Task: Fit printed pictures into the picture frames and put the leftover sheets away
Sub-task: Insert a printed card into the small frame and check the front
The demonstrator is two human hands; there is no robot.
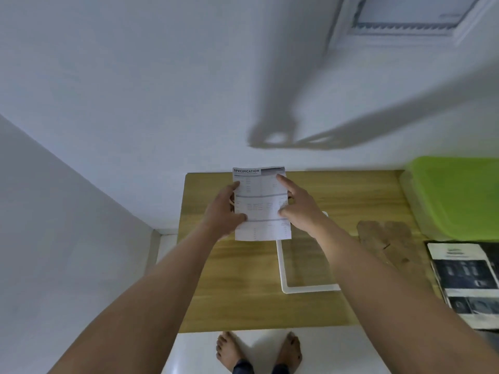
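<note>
A printed sheet [260, 203] headed "SPECIFICATION" is held up above the far part of the wooden table [243, 292]. My left hand [222, 211] grips its left edge, thumb on the front. My right hand [299, 209] holds the right edge, thumb on the front and forefinger stretched up along the sheet. A white picture frame [282, 268] lies flat on the table below and to the right, partly hidden by my right forearm. A stack of dark printed sheets [464, 279] lies at the table's right edge.
A green plastic bin [456, 195] stands at the far right of the table. A brown wooden board [383, 238] lies in front of it. White walls close in behind and to the left. My bare feet [259, 352] stand on the white floor at the table's near edge.
</note>
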